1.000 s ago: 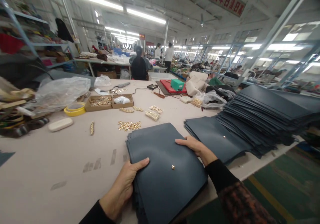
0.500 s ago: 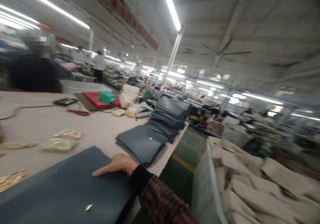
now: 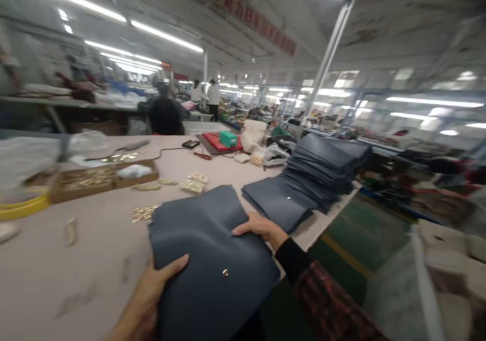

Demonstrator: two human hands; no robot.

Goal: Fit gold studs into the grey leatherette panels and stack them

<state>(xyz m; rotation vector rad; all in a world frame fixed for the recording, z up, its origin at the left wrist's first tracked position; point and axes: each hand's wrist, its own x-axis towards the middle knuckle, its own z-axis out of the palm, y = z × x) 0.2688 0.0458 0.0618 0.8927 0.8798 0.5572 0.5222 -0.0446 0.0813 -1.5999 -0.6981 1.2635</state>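
Observation:
A stack of dark blue leather panels (image 3: 205, 250), its top sheet bearing a small gold stud, is held in front of me over the table's near edge. My left hand (image 3: 152, 293) grips its left side with the thumb on top. My right hand (image 3: 260, 227) clasps its right edge, fingers curled over. More dark blue panels (image 3: 279, 201) lie just to the right, beside a tall pile of dark blue panels (image 3: 326, 166).
On the pale table (image 3: 76, 275) lie loose gold fittings (image 3: 142, 213), a cardboard box of fittings (image 3: 91, 179), a yellow tape roll (image 3: 23, 206) and a green box on a red mat (image 3: 227, 138). A seated person (image 3: 165, 113) works at the far end. Cream bags (image 3: 451, 260) sit at right.
The view has swung back left and down after sweeping right. The stack now looks lifted and pulled toward me, with both hands on it; half a second ago only my right hand showed.

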